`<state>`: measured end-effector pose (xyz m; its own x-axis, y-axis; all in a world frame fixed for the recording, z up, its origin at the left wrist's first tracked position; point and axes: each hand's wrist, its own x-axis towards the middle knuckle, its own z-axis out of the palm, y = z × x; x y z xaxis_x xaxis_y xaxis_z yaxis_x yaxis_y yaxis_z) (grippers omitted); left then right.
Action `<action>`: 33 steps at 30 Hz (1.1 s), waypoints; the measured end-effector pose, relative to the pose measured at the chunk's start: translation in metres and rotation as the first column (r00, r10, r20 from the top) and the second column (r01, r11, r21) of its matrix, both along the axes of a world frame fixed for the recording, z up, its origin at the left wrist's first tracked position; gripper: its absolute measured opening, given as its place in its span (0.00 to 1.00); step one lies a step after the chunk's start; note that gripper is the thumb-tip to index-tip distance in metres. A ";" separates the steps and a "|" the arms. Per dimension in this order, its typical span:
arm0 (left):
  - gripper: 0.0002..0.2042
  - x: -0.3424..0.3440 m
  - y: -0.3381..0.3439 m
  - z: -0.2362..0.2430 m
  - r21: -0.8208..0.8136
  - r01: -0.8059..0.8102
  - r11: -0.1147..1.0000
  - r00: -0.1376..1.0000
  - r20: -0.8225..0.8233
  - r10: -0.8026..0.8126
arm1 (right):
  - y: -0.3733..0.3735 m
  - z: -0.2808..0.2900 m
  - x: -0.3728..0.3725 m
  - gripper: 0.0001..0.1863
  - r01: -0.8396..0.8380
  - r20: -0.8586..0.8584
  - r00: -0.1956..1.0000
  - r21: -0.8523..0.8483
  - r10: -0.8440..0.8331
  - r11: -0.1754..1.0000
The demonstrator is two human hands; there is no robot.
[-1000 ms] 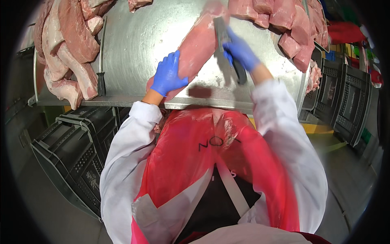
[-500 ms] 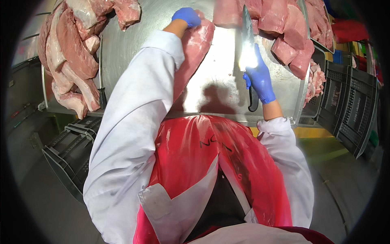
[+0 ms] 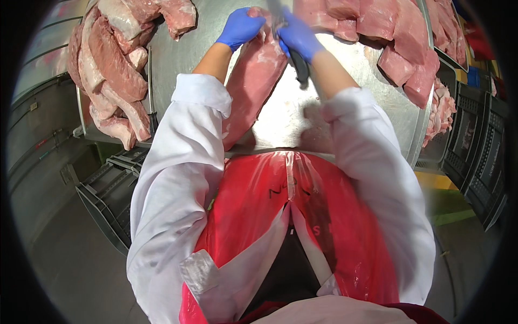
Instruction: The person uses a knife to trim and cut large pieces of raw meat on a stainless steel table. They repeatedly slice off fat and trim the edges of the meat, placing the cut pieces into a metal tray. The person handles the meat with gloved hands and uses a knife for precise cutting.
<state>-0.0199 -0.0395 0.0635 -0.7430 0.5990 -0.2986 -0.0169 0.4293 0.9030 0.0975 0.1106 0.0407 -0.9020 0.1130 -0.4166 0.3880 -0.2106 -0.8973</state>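
A long pink strip of meat, which looks like pork loin (image 3: pixel 252 75), lies lengthwise on the steel table (image 3: pixel 186 54). My left hand (image 3: pixel 239 29), in a blue glove, is closed on its far end, fingers curled at the edge. In my blue-gloved right hand (image 3: pixel 300 38) is a knife (image 3: pixel 300 69) with a black handle, its blade pointing away from me over the far end of the loin. Blur and the top of the picture partly hide the blade, so I cannot tell whether it touches the meat.
Large untrimmed pork pieces (image 3: pixel 110 65) are heaped at left, beside a thin steel rod with a dark handle (image 3: pixel 153 121). Cut pink blocks (image 3: pixel 402 38) lie at right. Beyond the table's right edge are pale trimmings (image 3: pixel 440 110) and dark crates (image 3: pixel 475 146); another crate (image 3: pixel 110 183) stands lower left.
My right hand has brought the knife leftward from the right side of the table to the loin's far end. My left hand stays at that end. The whole view has shifted slightly.
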 end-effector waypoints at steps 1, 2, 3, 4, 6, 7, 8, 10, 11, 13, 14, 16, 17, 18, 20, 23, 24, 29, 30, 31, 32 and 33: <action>0.14 0.001 -0.004 0.001 -0.047 0.002 0.999 1.000 0.021 -0.001 | -0.008 0.006 0.018 0.42 -0.080 0.022 0.997 0.078 0.079 0.994; 0.14 0.002 -0.011 0.007 -0.095 -0.003 0.996 0.999 0.043 0.007 | -0.021 0.020 0.051 0.42 -0.169 0.049 0.985 0.152 0.164 0.974; 0.15 0.002 -0.016 0.013 -0.143 -0.008 0.990 0.998 0.061 0.017 | -0.030 0.028 0.068 0.42 -0.258 0.077 0.966 0.222 0.247 0.940; 0.16 0.002 -0.012 0.018 -0.199 0.012 0.980 0.995 -0.092 -0.030 | -0.030 0.028 0.067 0.42 -0.239 0.066 0.971 0.208 0.230 0.949; 0.17 0.010 -0.004 0.019 -0.324 0.025 0.946 0.919 -0.365 -0.149 | -0.030 0.025 0.061 0.42 -0.202 0.054 0.979 0.165 0.195 0.966; 0.13 0.014 -0.002 0.016 -0.227 0.064 0.972 0.876 -0.453 -0.164 | -0.027 0.032 0.038 0.43 -0.190 0.108 0.978 0.077 0.181 0.979; 0.10 0.012 0.003 0.012 -0.128 0.106 0.986 0.823 -0.546 -0.159 | -0.023 0.021 0.023 0.42 -0.199 0.043 0.980 0.080 0.197 0.977; 0.10 0.012 0.004 0.034 -0.169 0.196 0.966 0.826 -0.502 -0.256 | -0.028 0.014 0.029 0.42 -0.233 0.013 0.972 0.187 0.235 0.954; 0.10 0.010 0.002 0.044 -0.139 0.181 0.974 0.888 -0.403 -0.222 | -0.033 0.018 0.055 0.42 -0.262 0.044 0.964 0.289 0.261 0.921; 0.10 0.008 -0.002 0.059 -0.078 0.126 0.989 0.969 -0.202 -0.139 | -0.039 0.041 0.094 0.39 -0.345 0.154 0.936 0.241 0.316 0.907; 0.11 0.007 -0.002 0.056 -0.044 0.167 0.985 0.922 -0.348 -0.172 | -0.041 0.053 0.087 0.38 -0.353 0.194 0.931 0.243 0.311 0.904; 0.11 0.011 0.000 0.039 -0.005 0.274 0.962 0.772 -0.595 -0.223 | -0.050 0.045 0.073 0.39 -0.356 0.251 0.920 0.218 0.301 0.909; 0.11 0.014 0.005 0.043 0.030 0.256 0.966 0.828 -0.522 -0.203 | -0.045 0.016 0.048 0.39 -0.348 0.256 0.921 0.206 0.293 0.914; 0.10 0.016 0.008 0.050 0.066 0.229 0.971 0.882 -0.436 -0.179 | -0.048 0.015 0.048 0.39 -0.347 0.285 0.916 0.204 0.284 0.915; 0.09 0.010 0.001 0.058 0.194 0.202 0.960 0.969 -0.185 -0.167 | -0.063 0.049 0.072 0.38 -0.366 0.348 0.894 0.204 0.282 0.908; 0.07 0.005 -0.019 0.075 0.348 0.160 0.924 0.972 0.110 -0.209 | -0.079 0.041 0.117 0.38 -0.337 0.154 0.935 0.104 0.319 0.936; 0.08 0.014 -0.018 0.089 0.308 0.175 0.935 0.971 0.105 -0.216 | -0.085 0.052 0.110 0.38 -0.326 0.214 0.929 0.087 0.302 0.941; 0.09 0.025 -0.028 0.118 0.401 0.242 0.884 0.956 -0.254 -0.146 | -0.108 0.087 0.109 0.40 -0.449 0.336 0.850 0.058 0.407 0.891; 0.09 0.032 -0.036 0.155 0.282 0.216 0.935 0.968 -0.191 -0.166 | -0.112 0.092 0.130 0.39 -0.542 0.379 0.803 0.146 0.460 0.827; 0.10 0.027 -0.044 0.162 0.344 0.231 0.910 0.963 -0.214 -0.164 | -0.118 0.110 0.144 0.40 -0.567 0.431 0.763 0.088 0.482 0.819; 0.10 0.025 -0.048 0.167 0.409 0.263 0.874 0.955 -0.238 -0.176 | -0.121 0.111 0.143 0.40 -0.532 0.430 0.780 0.072 0.455 0.843; 0.11 0.026 -0.053 0.170 0.464 0.292 0.836 0.947 -0.259 -0.187 | -0.125 0.109 0.144 0.40 -0.497 0.428 0.794 0.049 0.431 0.867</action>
